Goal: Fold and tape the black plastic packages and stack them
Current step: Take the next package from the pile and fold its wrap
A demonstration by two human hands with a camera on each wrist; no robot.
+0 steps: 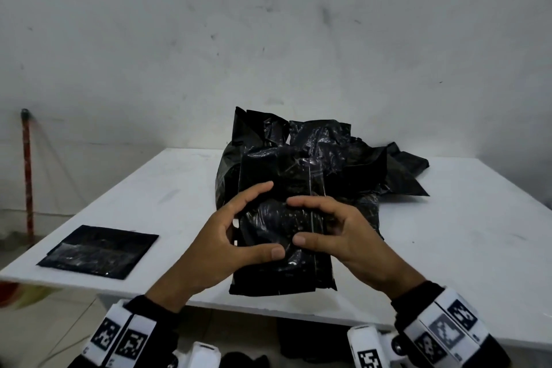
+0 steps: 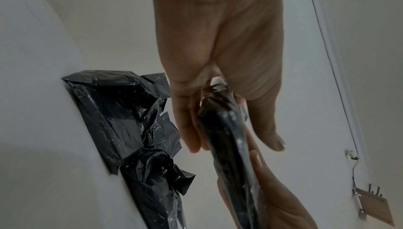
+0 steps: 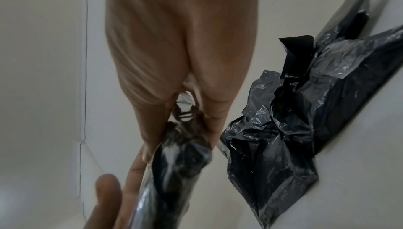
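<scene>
Above the white table (image 1: 167, 188), left hand (image 1: 215, 251) and right hand (image 1: 343, 236) both grip one, seemingly half-folded, black package (image 1: 283, 218).

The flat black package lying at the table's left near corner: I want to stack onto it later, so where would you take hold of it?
The flat package lies flush on the table, so a top pinch probably finds little to grab. Its near edge lies close to the table edge; coming from the near side, slip fingers under it, thumb on top.

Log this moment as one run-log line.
both hands: left hand and right hand hold package above table | pile: behind | folded package: left
</scene>
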